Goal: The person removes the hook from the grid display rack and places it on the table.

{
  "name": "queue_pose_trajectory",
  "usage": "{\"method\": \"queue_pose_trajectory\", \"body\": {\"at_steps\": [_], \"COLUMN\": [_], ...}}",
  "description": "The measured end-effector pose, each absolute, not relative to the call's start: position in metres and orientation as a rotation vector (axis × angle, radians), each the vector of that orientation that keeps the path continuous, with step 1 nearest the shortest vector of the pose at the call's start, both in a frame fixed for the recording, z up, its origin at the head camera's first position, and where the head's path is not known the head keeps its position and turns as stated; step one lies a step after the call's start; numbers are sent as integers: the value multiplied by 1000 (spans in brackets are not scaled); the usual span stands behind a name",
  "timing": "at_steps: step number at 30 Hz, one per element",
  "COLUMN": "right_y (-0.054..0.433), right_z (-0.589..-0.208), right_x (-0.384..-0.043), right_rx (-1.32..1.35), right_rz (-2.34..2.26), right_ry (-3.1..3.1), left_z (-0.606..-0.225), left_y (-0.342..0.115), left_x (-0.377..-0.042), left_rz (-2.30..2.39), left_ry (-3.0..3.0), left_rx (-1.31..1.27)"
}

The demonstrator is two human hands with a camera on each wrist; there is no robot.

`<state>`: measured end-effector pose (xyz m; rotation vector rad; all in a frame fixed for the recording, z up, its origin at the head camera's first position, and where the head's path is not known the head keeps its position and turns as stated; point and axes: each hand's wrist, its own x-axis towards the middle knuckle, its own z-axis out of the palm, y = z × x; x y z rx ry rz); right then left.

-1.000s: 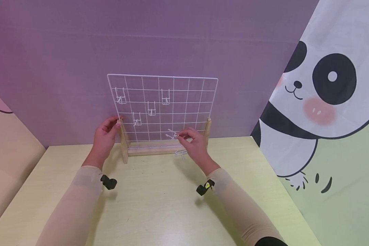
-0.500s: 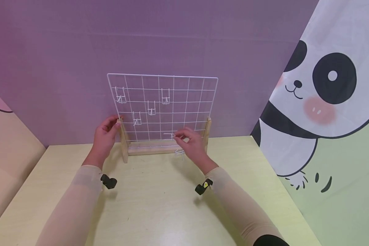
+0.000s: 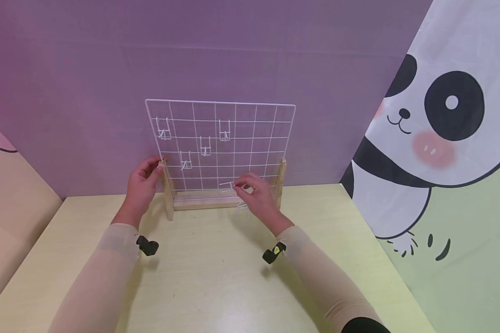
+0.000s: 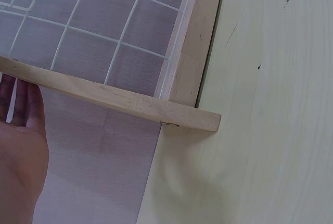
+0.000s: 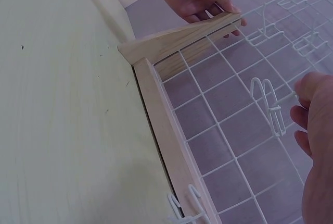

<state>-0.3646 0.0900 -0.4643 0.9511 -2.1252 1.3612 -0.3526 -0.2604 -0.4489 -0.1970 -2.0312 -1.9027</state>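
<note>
While gripping wooden upright (image 3: 168, 196) with left hand (image 3: 142, 180), pinching wire hook (image 5: 273, 111) in right hand (image 3: 258, 196) before lower white grid (image 3: 234, 152); best kept level, seating both prongs (image 5: 253, 84) on same bar.

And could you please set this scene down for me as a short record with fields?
Left hand: grips the wooden stand at its left upright, near the top
Right hand: pinches a white wire hook before the lower part of the grid
White wire grid: upright in the stand
Hung hooks: four, on the left and middle of the grid
Other hook: by the base rail; exact support unclear
Surface: pale table
Backdrop: purple, panda picture at right
</note>
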Motion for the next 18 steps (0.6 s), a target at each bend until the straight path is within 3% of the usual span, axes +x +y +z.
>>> {"method": "queue_pose_trajectory", "body": {"at_steps": [18], "right_y": [86], "right_z": [-491], "right_x": [-364], "right_rx": [1022], "right_rz": [1171], "right_ry": [-2259], "left_z": [-448], "left_y": [-260], "left_x": [-350], "left_rz": [-1910], "left_ry": [-2046], "left_rx": [-183]}}
